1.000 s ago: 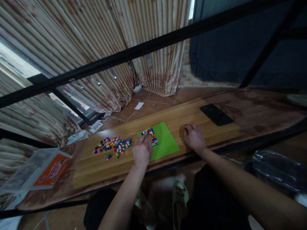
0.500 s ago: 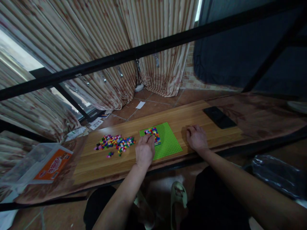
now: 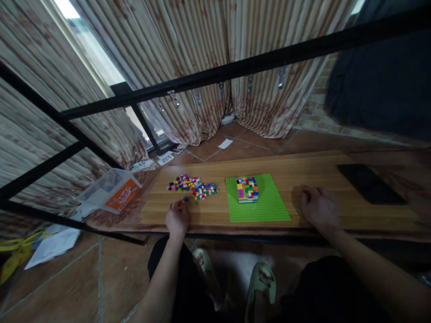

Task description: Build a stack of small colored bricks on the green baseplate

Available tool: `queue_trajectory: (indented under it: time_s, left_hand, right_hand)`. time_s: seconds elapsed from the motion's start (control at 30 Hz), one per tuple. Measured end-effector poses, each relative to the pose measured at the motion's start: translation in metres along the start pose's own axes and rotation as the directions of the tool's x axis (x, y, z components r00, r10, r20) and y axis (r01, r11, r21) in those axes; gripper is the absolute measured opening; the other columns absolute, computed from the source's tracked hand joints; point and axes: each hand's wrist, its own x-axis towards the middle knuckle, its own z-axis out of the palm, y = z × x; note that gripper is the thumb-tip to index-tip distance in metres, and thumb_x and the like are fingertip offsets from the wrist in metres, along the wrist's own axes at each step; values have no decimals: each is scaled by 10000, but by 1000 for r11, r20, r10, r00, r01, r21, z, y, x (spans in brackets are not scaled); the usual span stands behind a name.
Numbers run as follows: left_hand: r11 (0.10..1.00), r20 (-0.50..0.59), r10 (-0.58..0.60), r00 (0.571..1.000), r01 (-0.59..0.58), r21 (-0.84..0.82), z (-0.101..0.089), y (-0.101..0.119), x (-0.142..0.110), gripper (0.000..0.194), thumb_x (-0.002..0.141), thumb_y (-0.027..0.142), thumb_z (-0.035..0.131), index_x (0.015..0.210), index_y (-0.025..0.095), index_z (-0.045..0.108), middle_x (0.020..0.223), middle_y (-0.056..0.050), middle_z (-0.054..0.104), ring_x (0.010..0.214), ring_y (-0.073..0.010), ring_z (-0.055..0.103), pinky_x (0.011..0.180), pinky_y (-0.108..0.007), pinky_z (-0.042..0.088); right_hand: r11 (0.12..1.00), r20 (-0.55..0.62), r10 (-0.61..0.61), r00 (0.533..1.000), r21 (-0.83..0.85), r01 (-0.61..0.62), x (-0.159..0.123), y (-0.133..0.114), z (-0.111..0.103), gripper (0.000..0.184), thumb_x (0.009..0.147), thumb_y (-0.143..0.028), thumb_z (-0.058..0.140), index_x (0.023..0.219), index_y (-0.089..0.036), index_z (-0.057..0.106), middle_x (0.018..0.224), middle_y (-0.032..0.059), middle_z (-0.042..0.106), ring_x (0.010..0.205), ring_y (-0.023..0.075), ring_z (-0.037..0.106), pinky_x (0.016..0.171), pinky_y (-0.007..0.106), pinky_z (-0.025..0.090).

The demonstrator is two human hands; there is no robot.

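My left hand (image 3: 177, 217) is on the wooden board with its fingertips pinched together, just in front of a dark green toy brick (image 3: 185, 198). Whatever is between those fingertips is hidden. Behind it spreads a loose pile of small coloured bricks (image 3: 205, 190). A square block of stacked multicoloured bricks (image 3: 247, 189) stands on the light green baseplate (image 3: 269, 208), towards its back left. To the right of the baseplate my right hand (image 3: 319, 208) rests on the board, its fingers curled in and nothing visible in them.
The wooden board (image 3: 292, 168) lies on a cloth-covered surface. A black phone-like slab (image 3: 370, 183) lies at its right end. A clear plastic box with an orange label (image 3: 124, 196) stands left. A black metal rail (image 3: 202, 80) crosses beyond the board.
My left hand has left the brick block and moved left to the loose bricks. The view has swung left. My right hand stays resting on the board.
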Motion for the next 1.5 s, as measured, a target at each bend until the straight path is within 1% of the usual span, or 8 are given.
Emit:
queue_trajectory:
  time_s: [0.27, 0.53, 0.7, 0.83, 0.97, 1.23, 1.37, 1.5]
  left_hand:
    - [962, 108, 195, 975, -212, 173, 9, -4, 36, 295, 836, 233, 514, 1078, 184, 675, 1018, -127, 662, 963, -245, 624, 826, -328, 469]
    - [969, 84, 206, 975, -215, 125, 9, 3, 40, 256, 817, 188, 515, 1014, 165, 676, 1058, -140, 672, 1003, -255, 624, 873, -352, 472]
    - [965, 29, 217, 976, -210, -158, 0, 31, 1, 210, 838, 232, 511, 1007, 185, 627, 914, -74, 708, 871, -207, 675, 776, -315, 510]
    - [848, 135, 357, 924, -260, -461, 5, 72, -46, 195, 847, 257, 528, 999, 181, 624, 857, -43, 719, 818, -177, 695, 737, -284, 535]
    - [775, 129, 445, 886, -309, -551, 13, 110, -66, 203, 873, 262, 533, 1015, 177, 650, 946, -55, 720, 835, -157, 685, 768, -274, 534]
    - [787, 102, 565, 819, -497, -366, 19, 151, -48, 208, 899, 256, 530, 1001, 195, 700, 930, -59, 704, 825, -162, 652, 764, -272, 500]
    - [766, 120, 634, 764, -601, -228, 22, 161, -41, 215, 907, 255, 517, 947, 203, 722, 899, -58, 688, 834, -171, 637, 776, -275, 480]
    - [766, 135, 640, 756, -616, -181, 24, 165, -38, 196, 896, 280, 542, 916, 223, 729, 892, -47, 690, 819, -172, 633, 741, -270, 463]
  right_hand:
    - [998, -15, -36, 999, -46, 35, 0, 3, 4, 308, 869, -285, 428, 975, -123, 668, 883, 164, 615, 838, 280, 551, 747, 397, 413]
    - [999, -31, -20, 999, -48, 18, 0, -1, -1, 308, 872, -282, 425, 982, -132, 671, 869, 149, 612, 809, 267, 558, 728, 380, 426]
    - [1000, -26, -6, 1000, -18, 5, 1, -1, 2, 308, 868, -282, 424, 968, -133, 675, 885, 165, 617, 835, 288, 559, 749, 411, 421]
    - [999, 4, 24, 1000, 29, -24, 2, -1, 2, 306, 873, -277, 415, 968, -139, 672, 907, 165, 609, 870, 294, 554, 770, 419, 412]
    - [999, 19, 48, 999, 8, -48, 2, -4, -1, 301, 882, -268, 420, 984, -126, 665, 931, 149, 607, 884, 270, 549, 806, 393, 410]
    - [997, 48, 79, 996, -2, -79, 3, -10, -8, 298, 899, -253, 406, 975, -129, 666, 941, 132, 597, 881, 242, 528, 821, 369, 396]
    - [997, 27, 71, 997, 16, -71, 3, -12, -9, 281, 891, -248, 413, 959, -140, 663, 923, 128, 593, 877, 247, 526, 813, 370, 396]
    - [997, 25, 73, 997, 12, -73, 3, -13, -10, 285, 893, -246, 407, 983, -145, 658, 934, 127, 594, 882, 253, 526, 810, 366, 392]
